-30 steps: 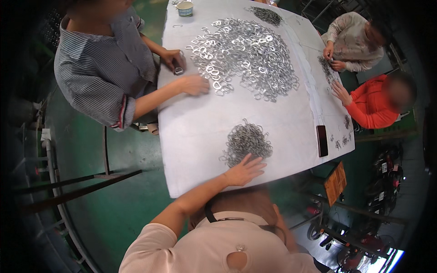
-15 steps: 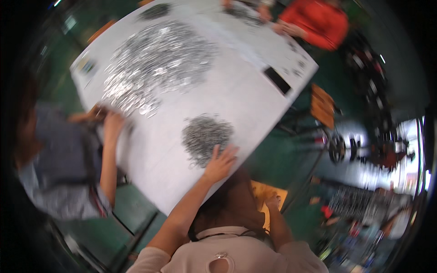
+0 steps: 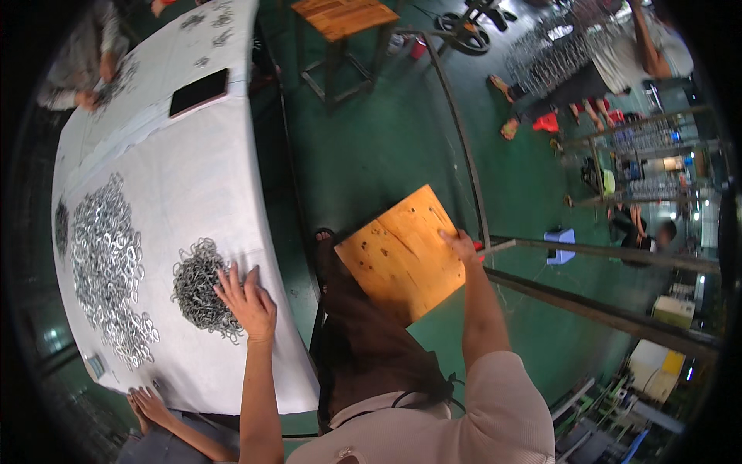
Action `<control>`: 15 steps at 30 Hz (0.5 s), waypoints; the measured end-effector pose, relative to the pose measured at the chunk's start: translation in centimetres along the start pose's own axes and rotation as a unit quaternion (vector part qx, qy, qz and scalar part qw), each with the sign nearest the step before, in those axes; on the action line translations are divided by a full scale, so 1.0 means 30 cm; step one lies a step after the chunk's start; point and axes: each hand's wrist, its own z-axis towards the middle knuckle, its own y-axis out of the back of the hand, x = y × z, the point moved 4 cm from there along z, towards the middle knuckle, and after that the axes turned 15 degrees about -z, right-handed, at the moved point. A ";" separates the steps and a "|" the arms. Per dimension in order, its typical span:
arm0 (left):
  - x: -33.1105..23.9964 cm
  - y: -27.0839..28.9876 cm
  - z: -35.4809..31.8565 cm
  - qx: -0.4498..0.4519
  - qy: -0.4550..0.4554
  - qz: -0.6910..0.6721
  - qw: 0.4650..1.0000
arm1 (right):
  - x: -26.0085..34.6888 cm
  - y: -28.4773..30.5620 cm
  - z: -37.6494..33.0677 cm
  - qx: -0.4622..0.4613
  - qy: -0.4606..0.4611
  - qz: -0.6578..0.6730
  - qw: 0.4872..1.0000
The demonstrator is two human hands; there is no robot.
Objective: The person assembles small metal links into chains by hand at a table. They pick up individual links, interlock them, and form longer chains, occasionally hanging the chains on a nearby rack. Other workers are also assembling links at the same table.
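Observation:
My left hand (image 3: 251, 305) lies with fingers spread at the right edge of a small heap of metal rings (image 3: 202, 286) on the white-covered table (image 3: 209, 162). Its fingertips touch the rings, and none is seen held. Low on my right side, my right hand (image 3: 461, 246) grips the edge of a square stool (image 3: 402, 259) with a yellowish wooden top. Its finger or thumb lies over the top, while the rest of the grip is partly hidden. A larger spread of shiny metal rings (image 3: 108, 271) covers the table to the left of the small heap.
A dark phone (image 3: 199, 93) lies farther up the table. One co-worker's hands (image 3: 151, 406) rest at the table's lower left edge; another's hands (image 3: 97, 89) work at the far left. A second wooden stool (image 3: 344, 15) and metal frame bars (image 3: 587, 305) stand to the right.
My view has swung to the right, so the table now sits at the left. The stool by my right hand shows more fully. My left hand stays at the small heap.

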 end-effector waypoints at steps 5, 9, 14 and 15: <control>0.001 -0.012 -0.072 0.052 -0.041 -0.017 0.998 | 0.057 -0.010 0.130 -0.019 -0.072 -0.170 0.983; 0.003 -0.019 -0.036 0.078 -0.033 -0.038 0.996 | 0.129 -0.031 0.145 -0.062 -0.107 -0.212 0.969; 0.002 0.012 -0.050 0.081 -0.005 -0.036 0.996 | 0.452 -0.014 0.073 -0.027 -0.074 -0.200 0.977; -0.005 0.013 -0.051 0.083 0.006 -0.039 0.996 | 0.515 0.004 0.048 -0.010 -0.076 -0.204 0.976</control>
